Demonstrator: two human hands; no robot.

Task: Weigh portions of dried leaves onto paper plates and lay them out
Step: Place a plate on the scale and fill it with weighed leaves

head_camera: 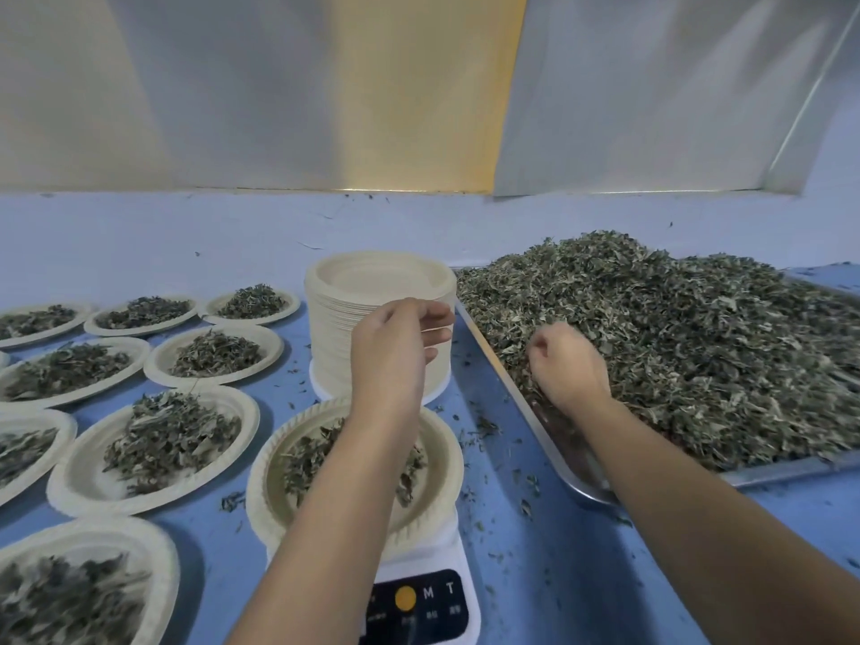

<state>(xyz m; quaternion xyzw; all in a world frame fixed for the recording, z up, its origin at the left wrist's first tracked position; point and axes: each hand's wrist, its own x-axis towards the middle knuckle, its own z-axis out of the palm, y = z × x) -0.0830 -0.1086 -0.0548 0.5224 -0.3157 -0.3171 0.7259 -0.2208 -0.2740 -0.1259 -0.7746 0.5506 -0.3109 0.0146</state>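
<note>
Backdrop: pale grey and yellowish wall panels are standing behind a blue bench that is running across the whole view.
Far left: filled plates, each carrying a small mound of leaves, are lying in rows on the bench, close together, some running off the left and bottom edges.
Centre, back: a tall stack of empty plates is standing upright just beyond the weighing spot and just beside the tray's left rim.
Left hand: the left hand is hovering in front of the stack and above the far edge of the plate on the scale.
Left fingers: the fingers are lying loosely bent and pointing right, with nothing showing between them; the leaves on the plate below are lying under the wrist and forearm, apart from the fingertips.
Scale: a white scale with a dark panel, a yellow button and the letters M and T is sitting under that plate; its readout is too blurred to read.
Bench, middle: loose bits of leaf are lying scattered between the scale and the tray.
Right hand: the right hand is resting knuckles-up in the near left edge of the dried leaves.
Right fingers: they are curling down into the heap and closing on a pinch of it, the tips buried out of sight.
Right: a metal tray is carrying the big heap, its rim showing along the near left side.
</note>
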